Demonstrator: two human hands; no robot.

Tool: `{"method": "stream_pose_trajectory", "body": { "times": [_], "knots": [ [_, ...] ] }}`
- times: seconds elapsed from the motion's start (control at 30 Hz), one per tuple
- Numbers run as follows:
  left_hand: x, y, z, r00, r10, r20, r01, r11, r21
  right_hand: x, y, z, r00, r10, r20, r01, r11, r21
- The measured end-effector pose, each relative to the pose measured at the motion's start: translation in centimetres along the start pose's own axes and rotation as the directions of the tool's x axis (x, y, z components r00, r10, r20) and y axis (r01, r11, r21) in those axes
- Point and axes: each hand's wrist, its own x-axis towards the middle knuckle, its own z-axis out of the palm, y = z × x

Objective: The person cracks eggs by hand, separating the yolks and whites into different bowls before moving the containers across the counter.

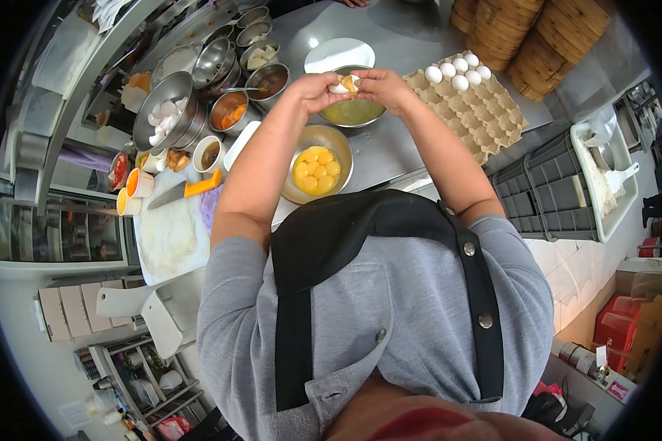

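Observation:
My left hand (pixel 316 92) and my right hand (pixel 382 87) meet above a metal bowl of egg white (pixel 351 114). Between their fingertips is a cracked egg (pixel 345 85), its white shell parted and orange yolk showing. Each hand's fingers are closed on a side of the shell. Nearer my body, a second metal bowl (pixel 347 151) holds several whole egg yolks (pixel 316 170). To the right of my right hand lies a cardboard egg tray (pixel 485 110), with several white eggs (pixel 460 67) in its far part and bare hollows nearer me.
Broken eggshells (pixel 165 117) fill a large metal bowl on the left. A yellow-handled knife (pixel 187 189) lies on a white cutting board (pixel 169 235). Bamboo steamers (pixel 541 44) are stacked at far right. A white plate (pixel 340 54) lies behind my hands; another person's hand (pixel 354 3) shows beyond.

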Motion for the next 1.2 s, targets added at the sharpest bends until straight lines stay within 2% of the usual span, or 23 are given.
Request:
{"method": "stream_pose_trajectory", "body": {
  "times": [0.07,0.1,0.17,0.2,0.27,0.33,0.4,0.47,0.53,0.6,0.7,0.8,0.87,1.0,1.07,1.1,1.17,1.2],
  "knots": [
    [-0.1,0.3,-0.4,1.0,0.004,-0.003,-0.004,1.0,-0.004,-0.1,0.1,-0.2,0.999,0.015,0.044,-0.021,0.992,0.122],
    [-0.2,0.6,-0.7,1.0,0.004,0.024,-0.003,0.999,-0.04,-0.1,0.1,-0.3,0.999,0.016,0.046,-0.021,0.992,0.122],
    [-0.8,1.1,-0.9,0.999,0.007,0.052,-0.003,0.997,-0.074,-0.2,-0.1,-0.5,0.995,-0.025,0.099,-0.004,0.96,0.28],
    [-1.3,1.3,-0.8,0.997,0.053,0.058,-0.048,0.995,-0.09,-0.3,-0.3,-0.5,0.995,-0.027,0.099,-0.002,0.96,0.28],
    [-2.1,1.4,-0.9,0.993,0.099,0.064,-0.092,0.99,-0.106,-0.6,-0.6,-0.5,0.994,-0.06,0.091,0.015,0.901,0.433],
    [-2.4,1.4,-1.4,0.974,0.121,0.194,-0.088,0.981,-0.17,-0.7,-1.2,-0.7,0.994,-0.07,0.089,0.024,0.896,0.444],
    [-2.2,0.6,-2.0,0.977,0.133,0.169,-0.113,0.986,-0.122,-0.7,-1.8,-0.9,0.993,-0.082,0.087,0.033,0.891,0.452],
    [-2.1,-0.2,-2.5,0.978,0.15,0.146,-0.14,0.987,-0.076,-0.6,-2.5,-1.4,0.989,-0.101,0.104,0.046,0.898,0.438],
    [-1.9,-1.0,-2.7,0.986,0.155,0.059,-0.157,0.987,0.032,-0.5,-3.1,-1.7,0.99,-0.111,0.091,0.064,0.907,0.416],
    [-1.6,-1.2,-2.6,0.989,0.147,0.026,-0.147,0.989,0.029,-0.8,-3.9,-1.8,0.99,-0.119,0.078,0.079,0.915,0.396],
    [-1.4,-1.2,-2.4,0.969,0.243,0.03,-0.244,0.97,0.003,-1.2,-4.8,-1.9,0.991,-0.118,0.061,0.088,0.929,0.36],
    [-1.6,-0.7,-1.3,0.945,0.327,0.012,-0.327,0.944,-0.043,-1.2,-5.2,-2.2,0.994,-0.106,0.035,0.089,0.946,0.312],
    [-1.8,-0.5,-0.3,0.918,0.383,0.102,-0.354,0.908,-0.225,-1.1,-5.3,-2.2,0.993,-0.113,0.015,0.104,0.952,0.287],
    [-2.2,-1.1,2.0,0.901,0.427,0.072,-0.391,0.874,-0.29,-1.5,-6.0,-1.3,0.995,-0.102,0.011,0.098,0.977,0.189],
    [-2.2,-1.5,2.6,0.893,0.449,0.033,-0.411,0.843,-0.347,-1.7,-6.4,-0.5,0.993,-0.111,-0.033,0.112,0.992,0.055],
    [-2.0,-1.7,2.7,0.892,0.451,0.033,-0.412,0.842,-0.349,-1.4,-6.5,-0.3,0.993,-0.111,-0.032,0.112,0.992,0.053],
    [-1.8,-2.2,2.6,0.891,0.454,0.025,-0.41,0.826,-0.386,-1.2,-6.8,0.4,0.983,-0.18,-0.047,0.171,0.974,-0.151],
    [-1.7,-2.3,2.5,0.89,0.455,0.026,-0.411,0.826,-0.387,-1.3,-7.2,0.9,0.982,-0.181,-0.048,0.171,0.973,-0.153]
  ]
}}
